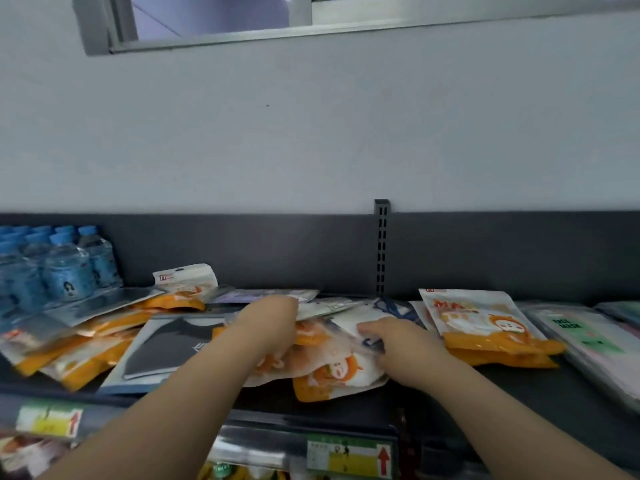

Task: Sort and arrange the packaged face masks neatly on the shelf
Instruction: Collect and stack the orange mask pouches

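Both my left hand [273,323] & right hand [401,344] grip orange mask packs [332,368] near shelf [519,393] front edge; light, slippery, floppy, so pinch edges.

The scene is dim and bluish, with soft, even light and no hard shadows. The brightest patch is the window [211,15] at the far top, possibly the main light source. The wide lens bows the shelf [540,386] edge and stretches the corners. Glossy packets [485,317] show faint sheen. The near price labels [349,457] and the left bottles [65,265] look soft and smeared.
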